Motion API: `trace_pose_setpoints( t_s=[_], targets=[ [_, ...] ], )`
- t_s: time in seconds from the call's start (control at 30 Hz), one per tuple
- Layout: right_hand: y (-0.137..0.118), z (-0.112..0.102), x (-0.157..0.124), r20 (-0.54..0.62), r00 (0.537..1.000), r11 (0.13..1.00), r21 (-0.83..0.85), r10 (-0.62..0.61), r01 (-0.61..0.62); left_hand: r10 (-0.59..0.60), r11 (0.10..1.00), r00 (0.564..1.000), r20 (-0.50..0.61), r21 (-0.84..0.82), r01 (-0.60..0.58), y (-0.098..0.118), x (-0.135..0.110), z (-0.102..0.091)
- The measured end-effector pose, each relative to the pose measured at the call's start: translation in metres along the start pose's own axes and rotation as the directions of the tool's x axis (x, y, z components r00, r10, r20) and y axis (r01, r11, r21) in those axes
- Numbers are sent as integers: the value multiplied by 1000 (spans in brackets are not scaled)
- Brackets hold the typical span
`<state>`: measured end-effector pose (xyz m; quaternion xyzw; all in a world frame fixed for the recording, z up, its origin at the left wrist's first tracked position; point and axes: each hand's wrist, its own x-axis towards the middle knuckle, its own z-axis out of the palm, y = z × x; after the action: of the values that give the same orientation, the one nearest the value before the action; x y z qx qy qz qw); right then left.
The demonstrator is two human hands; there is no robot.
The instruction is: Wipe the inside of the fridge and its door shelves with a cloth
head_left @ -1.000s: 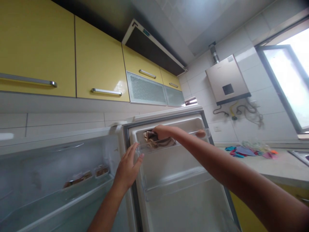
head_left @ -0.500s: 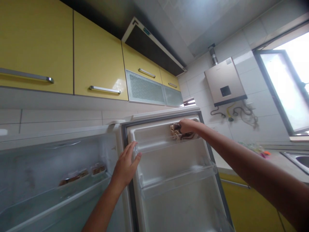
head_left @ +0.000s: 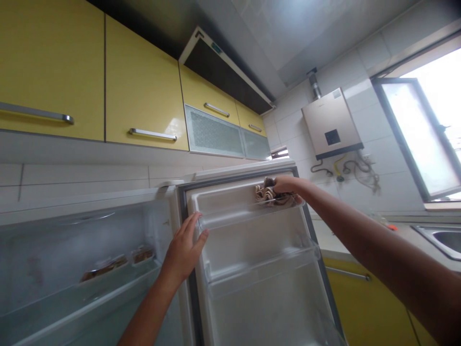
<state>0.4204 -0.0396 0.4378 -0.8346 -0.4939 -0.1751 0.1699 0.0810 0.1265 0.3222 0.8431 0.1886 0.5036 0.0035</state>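
Observation:
A brown-and-cream striped cloth (head_left: 265, 193) is bunched inside the top door shelf (head_left: 230, 214) of an open fridge. My right hand (head_left: 286, 185) is closed on it, near the shelf's right end; part of the fingers is hidden behind the clear shelf front. At the left end of that same shelf, my left hand (head_left: 185, 247) rests with fingers stretched and thumb apart, its fingertips touching the shelf's corner. The fridge door (head_left: 259, 307) stands swung out, with a lower clear shelf (head_left: 262, 271) beneath.
Inside the fridge, two clear food boxes (head_left: 104, 269) sit on a glass shelf. Yellow wall cabinets (head_left: 144, 81) and a range hood (head_left: 226, 69) hang above. A water heater (head_left: 331, 122) is on the right wall, over a counter (head_left: 403, 235) with a sink (head_left: 446, 240).
My right hand and the cloth have shifted slightly right along the top door shelf, and the cloth's folds look different. My left hand stays at the shelf's corner. The view has moved slightly.

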Motion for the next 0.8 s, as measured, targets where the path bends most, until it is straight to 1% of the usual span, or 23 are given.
trace_pose_setpoints(
  t_s=[0.1, 0.23, 0.33, 0.43, 0.5, 0.63, 0.73, 0.8],
  targets=[
    [-10, -2, -3, 58, 998, 1000, -18, -4, 5, 7, 1000, 1000, -7, -1, -7, 1, 0, 1],
    [-28, 1, 2, 116, 992, 997, -53, -55, 61, 20, 1000, 1000, -17, -8, -20, -1, -2, 3],
    [-44, 5, 9, 147, 986, 994, -65, -83, 93, 27, 999, 999, -29, -18, -28, -3, -2, 4],
    [-63, 8, 12, 158, 978, 989, -40, -138, 145, 21, 1000, 999, -31, -15, -21, -4, -2, 6],
    [-76, 10, 11, 147, 971, 982, 10, -188, 188, 7, 1000, 1000, -28, -10, -7, -4, -2, 6],
    [-101, 16, 6, 113, 953, 950, 169, -282, 261, -15, 1000, 1000, -26, -12, 15, -3, -2, 7],
    [-123, 21, 4, 119, 933, 910, 292, -340, 294, -23, 1000, 999, -25, -15, 23, -2, -3, 9],
    [-139, 24, 5, 99, 919, 870, 375, -382, 321, -20, 1000, 999, -34, -15, 20, -2, -4, 11]
  ],
)
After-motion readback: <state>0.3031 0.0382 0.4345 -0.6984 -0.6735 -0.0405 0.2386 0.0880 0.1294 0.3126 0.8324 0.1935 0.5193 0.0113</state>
